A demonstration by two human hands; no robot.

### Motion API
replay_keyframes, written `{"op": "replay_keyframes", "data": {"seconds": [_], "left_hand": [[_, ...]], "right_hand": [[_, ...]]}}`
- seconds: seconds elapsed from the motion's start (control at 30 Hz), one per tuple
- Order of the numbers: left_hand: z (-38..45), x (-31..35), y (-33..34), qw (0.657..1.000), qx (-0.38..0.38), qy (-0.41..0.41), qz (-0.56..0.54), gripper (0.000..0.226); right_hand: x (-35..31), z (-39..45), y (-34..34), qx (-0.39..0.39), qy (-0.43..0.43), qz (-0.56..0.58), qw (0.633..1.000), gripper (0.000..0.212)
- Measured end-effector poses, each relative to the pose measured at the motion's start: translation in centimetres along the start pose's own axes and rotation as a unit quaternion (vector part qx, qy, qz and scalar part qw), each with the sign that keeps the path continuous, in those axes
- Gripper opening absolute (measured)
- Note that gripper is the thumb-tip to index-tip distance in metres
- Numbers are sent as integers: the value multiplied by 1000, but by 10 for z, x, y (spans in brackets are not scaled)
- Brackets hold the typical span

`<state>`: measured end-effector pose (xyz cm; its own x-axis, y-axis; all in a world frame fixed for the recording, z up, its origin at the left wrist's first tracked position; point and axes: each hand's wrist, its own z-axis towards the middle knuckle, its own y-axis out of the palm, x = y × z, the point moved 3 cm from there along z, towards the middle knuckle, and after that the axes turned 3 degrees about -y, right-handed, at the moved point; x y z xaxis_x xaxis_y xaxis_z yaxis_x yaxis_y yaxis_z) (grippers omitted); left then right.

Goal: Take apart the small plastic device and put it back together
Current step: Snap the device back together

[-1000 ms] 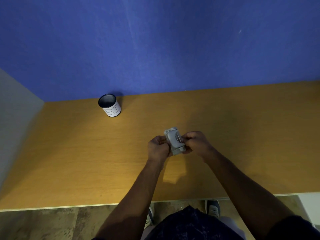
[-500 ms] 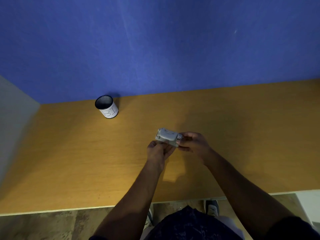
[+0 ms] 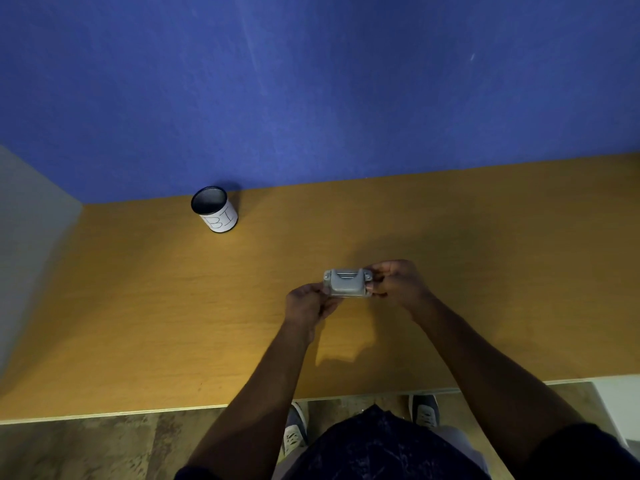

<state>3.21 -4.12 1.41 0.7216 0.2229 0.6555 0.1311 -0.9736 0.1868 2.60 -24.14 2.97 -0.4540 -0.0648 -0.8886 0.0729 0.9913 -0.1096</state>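
I hold the small grey plastic device (image 3: 347, 283), a rounded rectangular housing with little tabs at its corners, in the air above the orange-brown wooden table (image 3: 138, 306), at about the middle of the tabletop. Its long side runs left to right and its domed face looks toward me, with two short slots near its far edge.

My left hand (image 3: 309, 305) pinches the device's left end, fingers curled in, thumb and fingertips closed on the near-left corner. My right hand (image 3: 398, 282) closes on the right end, fingers wrapped round the tab there. Both grips are narrow and closed on the housing. I cannot tell whether the housing is in one piece or already parted; no seam gap is clear.

A cylindrical black mesh pen cup (image 3: 214, 209) with a white paper label stands upright at the far left of the table, close to the blue wall (image 3: 311, 98), well apart from my hands.

Below the table edge my two grey shoes (image 3: 294, 427) show on the mottled brown floor (image 3: 104, 448).
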Motion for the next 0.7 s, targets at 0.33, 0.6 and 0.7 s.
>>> {"op": "replay_keyframes", "data": {"seconds": [0.33,0.6,0.7], "left_hand": [[6,-27,2,996,86,28,29,22],[14,-29,-7,961,118,97,229,7],[17,-27,-6,934,128,112,313,5]], "right_hand": [[23,-4,0,11,14,-66,998,18],[41,4,-3,38,-29,-164,985,17],[45,4,-3,52,-26,-209,976,13]]}}
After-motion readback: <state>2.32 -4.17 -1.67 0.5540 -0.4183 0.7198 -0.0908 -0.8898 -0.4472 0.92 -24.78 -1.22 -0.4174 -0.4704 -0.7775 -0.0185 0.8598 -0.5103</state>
